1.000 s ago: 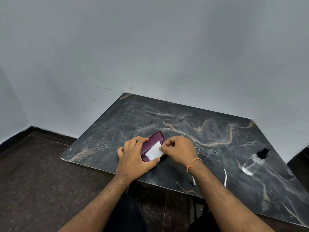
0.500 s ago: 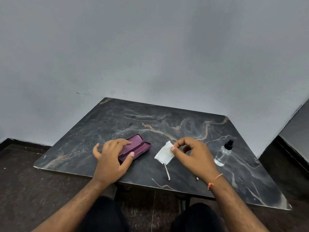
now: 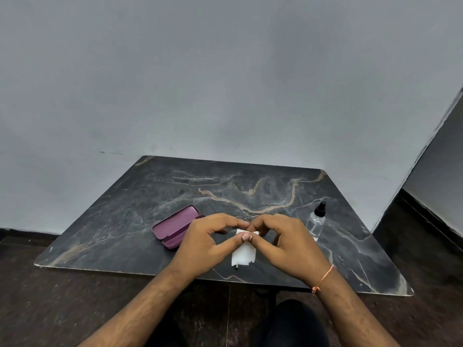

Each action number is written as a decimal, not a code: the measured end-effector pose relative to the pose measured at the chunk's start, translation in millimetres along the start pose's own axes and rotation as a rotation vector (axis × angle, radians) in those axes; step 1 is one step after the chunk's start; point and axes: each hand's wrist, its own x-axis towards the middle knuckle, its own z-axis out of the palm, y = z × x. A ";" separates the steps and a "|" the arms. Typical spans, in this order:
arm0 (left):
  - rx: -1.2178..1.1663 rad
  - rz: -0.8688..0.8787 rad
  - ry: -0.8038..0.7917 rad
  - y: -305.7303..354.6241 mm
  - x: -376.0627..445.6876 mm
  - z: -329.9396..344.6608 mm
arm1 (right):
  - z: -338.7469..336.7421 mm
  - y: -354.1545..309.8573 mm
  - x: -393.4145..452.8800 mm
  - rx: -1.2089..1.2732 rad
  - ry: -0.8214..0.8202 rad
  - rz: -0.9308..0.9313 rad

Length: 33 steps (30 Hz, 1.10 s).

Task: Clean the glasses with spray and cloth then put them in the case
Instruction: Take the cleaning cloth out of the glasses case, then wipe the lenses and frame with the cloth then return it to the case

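Note:
Both hands meet over the middle of the dark marble table (image 3: 125, 221). My left hand (image 3: 205, 242) and my right hand (image 3: 285, 242) pinch the white cloth (image 3: 243, 255) and the thin-framed glasses (image 3: 246, 218) between thumbs and fingertips. Only the top of the wire frame shows above my fingers; the lenses are hidden. The cloth hangs down between my hands. The purple case (image 3: 175, 226) lies open just left of my left hand. A clear spray bottle (image 3: 317, 222) with a black nozzle stands upright right of my right hand.
The table's front edge runs just under my wrists, with dark floor (image 3: 50, 296) below. A grey wall (image 3: 225, 96) rises behind the table and a second wall (image 3: 441, 156) stands at the right.
My left hand has left the case and come to meet my right hand. The right hand carried the cloth over the glasses, and both hands now pinch them together.

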 end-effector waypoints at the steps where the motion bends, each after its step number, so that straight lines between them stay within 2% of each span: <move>1: -0.018 -0.007 0.004 1.1 0.0 1.1 | -1.0 1.6 -0.8 0.038 0.004 0.017; 13: -0.156 -0.199 0.075 0.9 -0.4 8.7 | 5.4 16.3 -11.7 0.515 0.130 0.276; 20: -0.161 -0.209 0.074 0.7 1.1 15.4 | 27.8 23.5 -11.9 0.820 0.049 0.378; 26: -0.071 -0.300 0.092 -26.0 -3.3 10.9 | 43.5 37.2 -11.0 0.772 0.190 0.447; 29: 0.084 -0.332 0.142 -48.4 -3.1 7.3 | 48.1 45.0 -9.9 0.720 0.265 0.508; 31: 0.185 -0.320 0.105 -58.8 -0.4 6.0 | 51.2 50.2 -8.8 0.665 0.334 0.547; 33: 0.303 -0.279 -0.002 -67.0 2.1 7.3 | 55.5 54.9 -8.0 0.596 0.380 0.573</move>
